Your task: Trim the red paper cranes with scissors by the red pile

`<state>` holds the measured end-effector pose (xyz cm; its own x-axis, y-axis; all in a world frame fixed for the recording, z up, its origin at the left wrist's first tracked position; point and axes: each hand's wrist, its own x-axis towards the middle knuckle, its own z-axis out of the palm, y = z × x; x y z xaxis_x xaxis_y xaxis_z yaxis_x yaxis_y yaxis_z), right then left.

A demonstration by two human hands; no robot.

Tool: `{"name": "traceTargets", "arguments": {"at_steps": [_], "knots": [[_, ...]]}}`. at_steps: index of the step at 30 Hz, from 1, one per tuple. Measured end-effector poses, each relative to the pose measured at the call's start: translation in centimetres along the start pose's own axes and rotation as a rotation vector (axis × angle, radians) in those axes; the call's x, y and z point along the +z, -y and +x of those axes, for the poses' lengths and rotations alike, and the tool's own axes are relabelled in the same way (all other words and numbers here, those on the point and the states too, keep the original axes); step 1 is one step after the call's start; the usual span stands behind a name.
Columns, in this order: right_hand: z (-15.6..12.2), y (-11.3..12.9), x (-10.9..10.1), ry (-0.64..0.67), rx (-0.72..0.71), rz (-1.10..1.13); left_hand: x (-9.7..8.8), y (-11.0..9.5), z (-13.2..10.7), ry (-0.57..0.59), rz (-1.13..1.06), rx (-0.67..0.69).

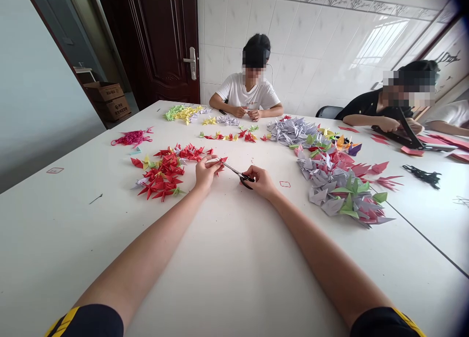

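My left hand (205,172) pinches a small red folded paper crane (220,164) just above the white table (227,259). My right hand (259,180) grips black-handled scissors (237,173), whose blades point left and meet the red crane. A heap of red paper cranes (164,173) lies just left of my left hand.
A big pile of grey, green and pink paper cranes (339,183) lies to the right. Yellow-green cranes (183,113) and a pink bundle (132,138) sit far left. Across the table a person in white (247,95) folds paper; another in black (381,112) works a paper cutter (410,136).
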<state>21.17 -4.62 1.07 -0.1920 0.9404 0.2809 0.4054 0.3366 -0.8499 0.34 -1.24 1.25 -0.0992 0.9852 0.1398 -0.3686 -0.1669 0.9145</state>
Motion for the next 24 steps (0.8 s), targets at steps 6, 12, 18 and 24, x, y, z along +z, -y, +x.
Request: {"name": "traceTargets", "arguments": {"at_steps": [6, 12, 18, 24], "knots": [[0.0, 0.2, 0.3, 0.014, 0.011, 0.039, 0.2, -0.4, -0.2, 0.016, 0.026, -0.025], [-0.2, 0.8, 0.6, -0.029, -0.016, -0.049, 0.2, -0.5, -0.3, 0.019, 0.033, -0.028], [-0.3, 1.1, 0.9, -0.06, -0.02, -0.13, 0.4, -0.7, -0.4, 0.026, 0.014, -0.03], [-0.2, 1.0, 1.2, -0.085, -0.041, -0.141, 0.3, -0.5, -0.3, 0.031, 0.023, -0.029]]}}
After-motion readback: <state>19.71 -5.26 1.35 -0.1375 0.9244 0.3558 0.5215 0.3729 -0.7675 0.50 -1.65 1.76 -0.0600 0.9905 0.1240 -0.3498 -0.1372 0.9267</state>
